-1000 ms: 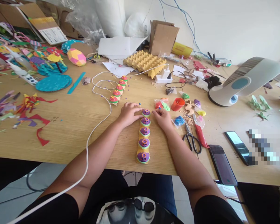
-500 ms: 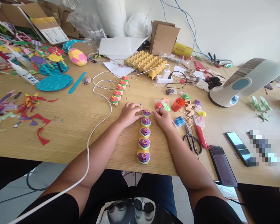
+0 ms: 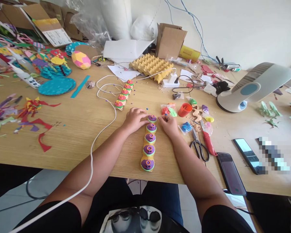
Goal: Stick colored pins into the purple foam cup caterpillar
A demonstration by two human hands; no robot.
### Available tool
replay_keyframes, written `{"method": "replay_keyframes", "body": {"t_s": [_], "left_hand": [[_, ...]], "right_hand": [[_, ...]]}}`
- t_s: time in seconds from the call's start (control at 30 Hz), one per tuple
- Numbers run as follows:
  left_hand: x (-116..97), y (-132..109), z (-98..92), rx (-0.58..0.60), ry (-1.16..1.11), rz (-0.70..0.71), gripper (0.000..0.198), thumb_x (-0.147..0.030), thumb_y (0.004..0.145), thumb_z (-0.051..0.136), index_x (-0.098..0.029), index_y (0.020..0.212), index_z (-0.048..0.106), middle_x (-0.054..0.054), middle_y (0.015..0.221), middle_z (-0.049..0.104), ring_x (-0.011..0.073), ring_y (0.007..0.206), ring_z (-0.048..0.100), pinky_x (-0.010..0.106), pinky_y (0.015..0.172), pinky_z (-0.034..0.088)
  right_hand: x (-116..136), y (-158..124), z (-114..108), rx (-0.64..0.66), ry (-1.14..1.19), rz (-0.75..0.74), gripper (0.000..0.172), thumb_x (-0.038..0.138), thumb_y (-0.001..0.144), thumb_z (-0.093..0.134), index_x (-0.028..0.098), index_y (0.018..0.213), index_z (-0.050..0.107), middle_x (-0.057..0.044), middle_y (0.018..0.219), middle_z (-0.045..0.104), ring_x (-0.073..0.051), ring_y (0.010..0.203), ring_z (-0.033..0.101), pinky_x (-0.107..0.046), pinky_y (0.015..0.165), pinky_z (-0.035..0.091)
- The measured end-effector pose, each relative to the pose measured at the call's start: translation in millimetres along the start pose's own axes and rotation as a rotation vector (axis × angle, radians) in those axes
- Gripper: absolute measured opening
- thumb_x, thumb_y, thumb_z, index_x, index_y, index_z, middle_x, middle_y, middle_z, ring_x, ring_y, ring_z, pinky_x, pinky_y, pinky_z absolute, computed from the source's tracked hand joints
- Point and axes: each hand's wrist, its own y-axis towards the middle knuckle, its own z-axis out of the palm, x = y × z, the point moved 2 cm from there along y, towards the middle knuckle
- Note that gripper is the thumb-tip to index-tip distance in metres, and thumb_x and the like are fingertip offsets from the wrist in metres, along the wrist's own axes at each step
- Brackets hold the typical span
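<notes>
A caterpillar made of egg-carton cups [image 3: 149, 142], topped in purple, green and orange, lies lengthwise on the wooden table [image 3: 82, 129] in front of me. My left hand [image 3: 134, 119] rests curled against the left side of its far cup, beside a thin stick with a blue bead tip [image 3: 147, 111]. My right hand [image 3: 169, 124] pinches at the right side of the same cup, holding something too small to name. A second, red and green caterpillar [image 3: 124, 94] lies farther back to the left.
Scissors [image 3: 198, 146], a red-handled cutter [image 3: 207, 139], an orange cup [image 3: 184, 109] and small bags of modelling clay [image 3: 186, 127] lie right of my hands. Two phones [image 3: 231, 173] sit near the front edge. A white fan [image 3: 253, 85], an egg tray [image 3: 151, 65], a white cable [image 3: 97, 129] and paper scraps [image 3: 36, 123] surround them.
Both hands stay at the far cup with hardly any movement. The view has shifted slightly.
</notes>
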Motion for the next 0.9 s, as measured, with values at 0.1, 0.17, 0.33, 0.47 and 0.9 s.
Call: {"method": "replay_keyframes", "body": {"t_s": [0.1,0.17,0.33,0.47,0.9], "left_hand": [[0.9,0.0,0.8,0.001,0.002,0.000,0.040,-0.058,0.087,0.066,-0.036,0.119,0.074,0.003,0.131,0.065,0.0303,0.126,0.045,0.046,0.108,0.039],[1.5,0.0,1.3,-0.001,0.002,-0.003,0.039,-0.058,0.087,0.065,-0.036,0.118,0.074,0.002,0.131,0.065,0.0303,0.126,0.045,0.045,0.107,0.038],[2.3,0.0,2.0,-0.001,-0.013,-0.001,0.039,-0.059,0.087,0.065,-0.038,0.118,0.074,0.002,0.130,0.065,0.0298,0.126,0.045,0.045,0.108,0.037],[2.8,0.0,2.5,0.000,-0.013,0.001,0.039,-0.059,0.087,0.065,-0.039,0.119,0.073,0.002,0.130,0.065,0.0299,0.126,0.045,0.046,0.109,0.038],[2.5,0.0,3.2,-0.009,-0.008,-0.001,0.038,-0.057,0.087,0.066,-0.038,0.118,0.074,0.002,0.130,0.066,0.0295,0.125,0.045,0.046,0.108,0.038]], "right_hand": [[-0.1,0.2,0.5,0.003,0.000,-0.004,0.027,0.040,0.082,0.061,0.020,0.066,0.054,0.003,0.059,0.047,-0.012,0.056,0.038,-0.028,0.056,0.034],[-0.6,0.4,1.3,0.001,-0.005,-0.010,0.027,0.041,0.081,0.061,0.020,0.066,0.054,0.003,0.059,0.047,-0.012,0.056,0.038,-0.028,0.056,0.034],[-2.5,1.3,4.1,-0.006,-0.013,-0.018,0.029,0.045,0.080,0.060,0.020,0.067,0.053,0.003,0.059,0.046,-0.012,0.057,0.038,-0.028,0.056,0.033],[-4.2,1.9,5.7,-0.004,-0.015,-0.025,0.027,0.043,0.081,0.059,0.020,0.067,0.053,0.003,0.059,0.046,-0.012,0.056,0.037,-0.028,0.056,0.032],[-7.8,1.9,7.4,0.012,-0.040,-0.058,0.024,0.038,0.083,0.059,0.020,0.068,0.054,0.002,0.062,0.051,-0.012,0.058,0.042,-0.027,0.057,0.034]]}}
